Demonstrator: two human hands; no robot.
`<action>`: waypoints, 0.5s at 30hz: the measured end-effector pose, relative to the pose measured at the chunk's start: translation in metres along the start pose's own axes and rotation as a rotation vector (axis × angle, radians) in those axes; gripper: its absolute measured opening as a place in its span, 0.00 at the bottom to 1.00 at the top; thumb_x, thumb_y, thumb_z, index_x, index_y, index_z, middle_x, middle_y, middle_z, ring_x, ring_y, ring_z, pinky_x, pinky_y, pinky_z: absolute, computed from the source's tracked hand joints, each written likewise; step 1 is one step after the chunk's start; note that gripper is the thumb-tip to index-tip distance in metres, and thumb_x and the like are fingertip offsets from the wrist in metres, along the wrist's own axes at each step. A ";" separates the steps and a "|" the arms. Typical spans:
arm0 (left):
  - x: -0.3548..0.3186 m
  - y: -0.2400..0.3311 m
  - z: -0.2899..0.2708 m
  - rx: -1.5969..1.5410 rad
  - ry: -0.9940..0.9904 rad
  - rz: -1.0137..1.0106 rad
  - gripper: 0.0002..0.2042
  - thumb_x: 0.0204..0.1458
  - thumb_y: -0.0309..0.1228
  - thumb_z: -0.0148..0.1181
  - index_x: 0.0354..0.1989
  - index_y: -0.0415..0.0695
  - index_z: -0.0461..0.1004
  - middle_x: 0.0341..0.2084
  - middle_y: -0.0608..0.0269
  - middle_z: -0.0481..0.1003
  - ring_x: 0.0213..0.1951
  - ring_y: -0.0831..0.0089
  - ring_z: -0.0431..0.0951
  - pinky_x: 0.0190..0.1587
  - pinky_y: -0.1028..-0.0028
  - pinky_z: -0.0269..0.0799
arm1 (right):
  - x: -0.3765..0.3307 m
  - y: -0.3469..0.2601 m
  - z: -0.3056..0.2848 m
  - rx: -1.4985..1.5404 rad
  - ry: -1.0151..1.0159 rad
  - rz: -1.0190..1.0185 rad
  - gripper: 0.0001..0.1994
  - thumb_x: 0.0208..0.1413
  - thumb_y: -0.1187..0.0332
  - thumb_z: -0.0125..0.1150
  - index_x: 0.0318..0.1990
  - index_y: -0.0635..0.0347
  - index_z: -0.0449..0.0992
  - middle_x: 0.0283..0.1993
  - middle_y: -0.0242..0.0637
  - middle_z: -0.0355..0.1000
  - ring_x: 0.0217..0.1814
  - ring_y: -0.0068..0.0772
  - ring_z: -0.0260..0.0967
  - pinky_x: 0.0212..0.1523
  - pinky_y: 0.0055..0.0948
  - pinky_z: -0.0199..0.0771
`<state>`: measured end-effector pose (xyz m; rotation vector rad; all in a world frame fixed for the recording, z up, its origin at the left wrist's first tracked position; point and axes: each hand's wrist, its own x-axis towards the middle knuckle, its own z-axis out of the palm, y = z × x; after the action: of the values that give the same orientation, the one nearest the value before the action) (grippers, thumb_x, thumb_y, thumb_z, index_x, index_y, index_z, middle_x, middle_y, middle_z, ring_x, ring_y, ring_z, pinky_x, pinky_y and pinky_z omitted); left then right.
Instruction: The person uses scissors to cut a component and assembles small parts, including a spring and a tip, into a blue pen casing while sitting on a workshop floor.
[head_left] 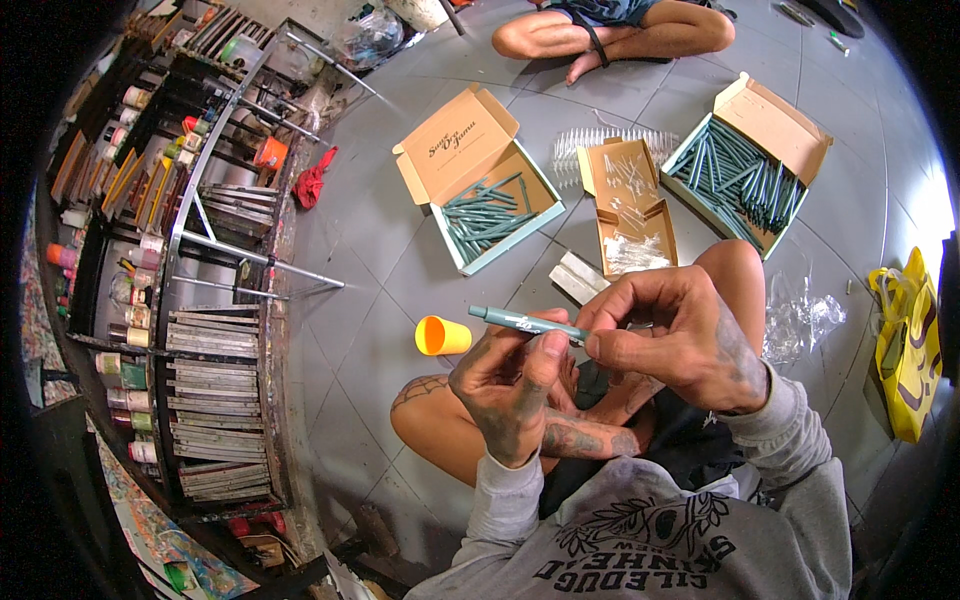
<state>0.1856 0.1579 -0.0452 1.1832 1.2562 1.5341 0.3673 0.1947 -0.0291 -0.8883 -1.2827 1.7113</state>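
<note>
1 slim teal pen [515, 320]; pale print along barrel; held crosswise in fingers [553, 344]

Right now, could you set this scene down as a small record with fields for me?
Left hand: holds the teal pen by its barrel
Right hand: pinches that pen's right end
Left box: open, loose teal pens inside
Right box: open, more pens inside
Narrow carton: open between the boxes, clear pieces inside
Yellow cup: on the gray tile floor
</note>
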 end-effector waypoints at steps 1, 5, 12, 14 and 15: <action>0.000 0.000 0.000 0.011 0.008 0.013 0.10 0.49 0.22 0.66 0.39 0.30 0.80 0.37 0.55 0.80 0.35 0.75 0.78 0.41 0.78 0.73 | 0.001 0.001 0.001 -0.018 -0.003 -0.030 0.07 0.51 0.72 0.65 0.31 0.70 0.78 0.37 0.40 0.77 0.36 0.20 0.72 0.37 0.22 0.74; 0.001 0.002 0.001 0.018 0.034 0.025 0.10 0.50 0.24 0.67 0.39 0.30 0.80 0.36 0.56 0.80 0.35 0.76 0.77 0.40 0.78 0.73 | -0.001 0.005 -0.001 -0.083 0.009 -0.003 0.11 0.53 0.67 0.64 0.33 0.70 0.77 0.32 0.36 0.76 0.35 0.19 0.73 0.32 0.24 0.74; 0.003 0.003 0.006 0.034 0.107 0.035 0.15 0.48 0.33 0.68 0.37 0.31 0.81 0.28 0.62 0.78 0.25 0.83 0.65 0.29 0.80 0.57 | 0.002 0.011 -0.002 -0.366 -0.017 -0.310 0.11 0.54 0.69 0.63 0.33 0.72 0.77 0.32 0.36 0.76 0.32 0.19 0.74 0.30 0.23 0.76; 0.004 0.003 0.008 0.061 0.138 0.048 0.18 0.47 0.37 0.68 0.37 0.32 0.81 0.24 0.65 0.77 0.22 0.86 0.60 0.25 0.81 0.50 | -0.001 0.009 0.001 -0.222 0.009 -0.203 0.10 0.54 0.69 0.63 0.34 0.72 0.77 0.32 0.36 0.77 0.31 0.19 0.74 0.30 0.22 0.76; 0.004 0.002 0.009 0.058 0.137 0.046 0.18 0.47 0.37 0.68 0.37 0.31 0.81 0.25 0.65 0.77 0.22 0.86 0.60 0.24 0.81 0.49 | -0.003 0.008 0.002 -0.147 0.030 -0.105 0.10 0.54 0.70 0.63 0.34 0.72 0.77 0.32 0.36 0.77 0.30 0.19 0.74 0.29 0.21 0.76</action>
<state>0.1932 0.1632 -0.0416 1.1680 1.3802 1.6458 0.3651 0.1903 -0.0367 -0.9104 -1.4239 1.5322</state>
